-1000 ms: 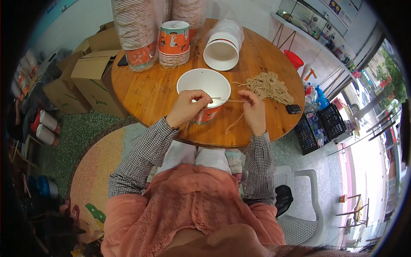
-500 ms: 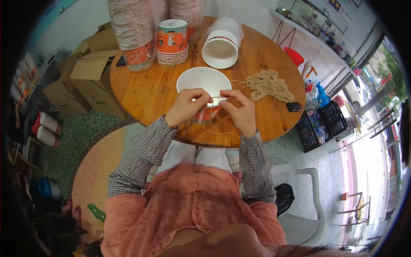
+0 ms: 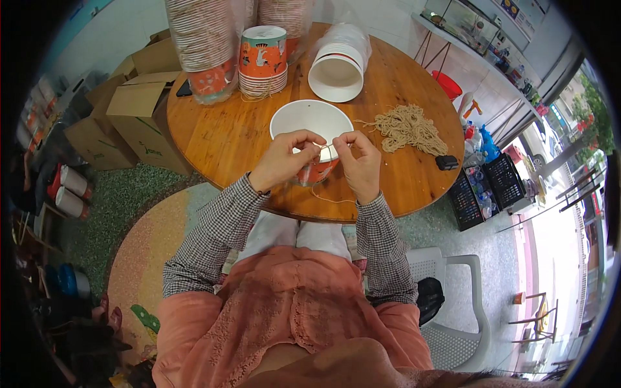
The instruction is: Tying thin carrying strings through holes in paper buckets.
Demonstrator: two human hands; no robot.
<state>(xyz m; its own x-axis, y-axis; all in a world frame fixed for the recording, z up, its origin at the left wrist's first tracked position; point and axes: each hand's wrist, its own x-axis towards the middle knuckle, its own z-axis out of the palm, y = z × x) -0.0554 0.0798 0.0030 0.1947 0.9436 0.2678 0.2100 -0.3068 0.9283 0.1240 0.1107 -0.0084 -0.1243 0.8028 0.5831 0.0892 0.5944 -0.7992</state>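
In front of me at the table's near edge stands a paper bucket, white inside and orange outside, its mouth upward. Over its near rim, my left hand pinches a thin tan string with thumb and forefinger. Close beside it, my right hand grips the same string, fingertips pressed together. A short stretch of it passes between the two hands. The loose tail of the string trails down across the wood below my right hand. My fingers hide part of the rim, so how the string meets the bucket is unclear.
On the round wooden table lie a heap of tan strings and a small black object. Orange buckets stand stacked at the back, near bagged white ones. Cardboard boxes are left; a plastic chair is right.
My right hand has moved left toward my left hand, and its fingers have closed on the string. My left hand stays nearly where it was. The whole view has shifted slightly.
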